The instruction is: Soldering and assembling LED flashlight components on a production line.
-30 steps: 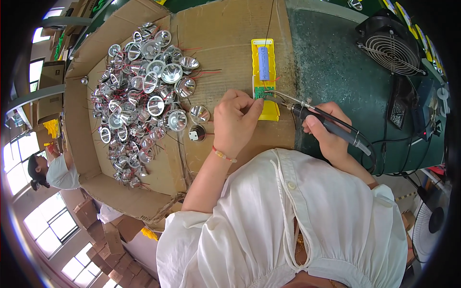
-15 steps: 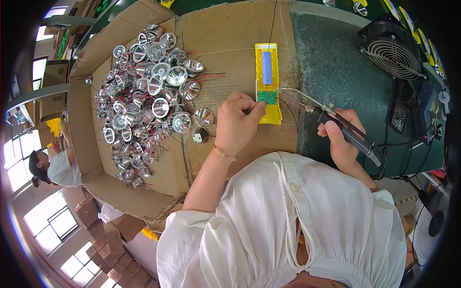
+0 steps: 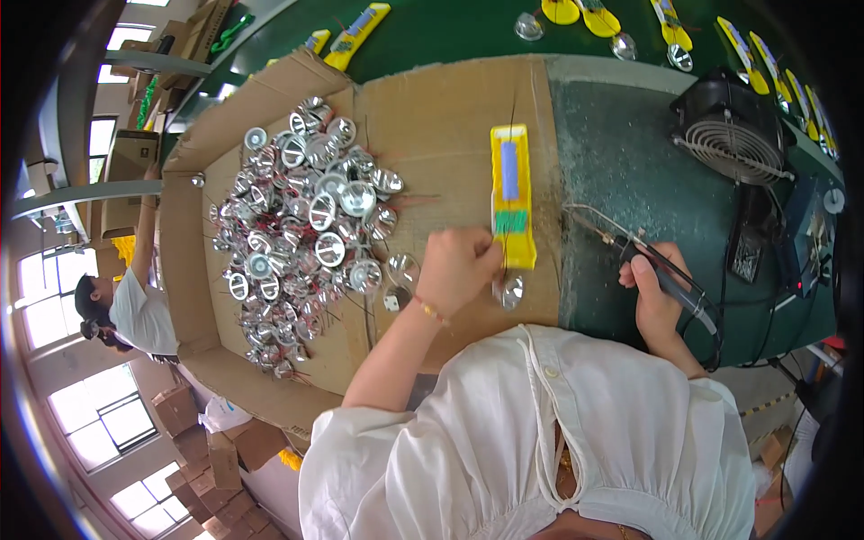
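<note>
Two bare hands are working in the head view, and the right hand [image 3: 655,286] is gripping a soldering iron [image 3: 677,290], fingers wrapping round the dark handle. A thin metal tube [image 3: 605,219] is running along the iron, its bent end pointing left, and both are staying clear of the board. Across from it, the left hand [image 3: 457,274] is bending its fingers together at the lower left edge of a yellow casing [image 3: 517,256]; whether they are pinching anything, I cannot tell.

That casing is lying between the hands on flat cardboard [image 3: 432,117], carrying a violet battery cell [image 3: 509,171] farther from the body and a green circuit board [image 3: 511,221] nearer the left fingertips. Just right of those fingertips, a shiny reflector [image 3: 512,293] is sitting at the casing's near end. Left of the left hand, another loose reflector [image 3: 401,267] is lying by the wrist, and beyond it a big heap of reflectors [image 3: 310,216] is filling a cardboard box [image 3: 192,270].

Beyond the right hand, a black fan [image 3: 733,144] is standing on the green table [image 3: 621,135], while more yellow casings [image 3: 598,18] are lining the far side. Far left of both hands, a co-worker [image 3: 139,310] is raising an arm.
</note>
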Motion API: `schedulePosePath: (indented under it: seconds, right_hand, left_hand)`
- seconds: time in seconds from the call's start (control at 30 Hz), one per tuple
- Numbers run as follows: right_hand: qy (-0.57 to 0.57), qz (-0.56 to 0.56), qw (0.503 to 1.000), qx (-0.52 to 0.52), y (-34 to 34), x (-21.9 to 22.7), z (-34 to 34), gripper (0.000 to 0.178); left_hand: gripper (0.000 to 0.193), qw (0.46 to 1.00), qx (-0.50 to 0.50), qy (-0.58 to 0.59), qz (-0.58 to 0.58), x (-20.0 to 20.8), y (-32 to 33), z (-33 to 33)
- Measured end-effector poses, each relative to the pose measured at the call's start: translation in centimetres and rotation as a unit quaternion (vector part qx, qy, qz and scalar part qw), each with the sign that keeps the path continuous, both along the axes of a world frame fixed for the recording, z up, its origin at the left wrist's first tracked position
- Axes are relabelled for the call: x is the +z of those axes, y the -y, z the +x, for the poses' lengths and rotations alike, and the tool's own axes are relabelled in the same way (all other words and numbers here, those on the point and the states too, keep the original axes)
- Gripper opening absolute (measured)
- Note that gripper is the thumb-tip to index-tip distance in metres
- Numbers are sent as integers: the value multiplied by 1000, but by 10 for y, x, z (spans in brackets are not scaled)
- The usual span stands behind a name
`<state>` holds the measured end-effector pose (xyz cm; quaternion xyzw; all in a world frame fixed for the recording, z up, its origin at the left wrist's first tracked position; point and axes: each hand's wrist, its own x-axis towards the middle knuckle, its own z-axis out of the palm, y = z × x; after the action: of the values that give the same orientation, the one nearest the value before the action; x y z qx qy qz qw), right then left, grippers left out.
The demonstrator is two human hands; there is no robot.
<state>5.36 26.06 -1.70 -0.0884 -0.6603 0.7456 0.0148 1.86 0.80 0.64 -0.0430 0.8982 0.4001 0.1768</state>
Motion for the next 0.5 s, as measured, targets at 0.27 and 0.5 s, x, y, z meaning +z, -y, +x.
schedulePosePath:
  seconds: [0.27, 0.5]
  right_hand:
    - [15, -9, 1000, -21, -5, 4, -14, 13]
    - [32, -40, 997, -50, -20, -4, -13, 8]
  left_hand:
    - [44, 951, 93, -236, -175, 3, 59, -258]
    - [80, 819, 98, -95, -557, -22, 129, -327]
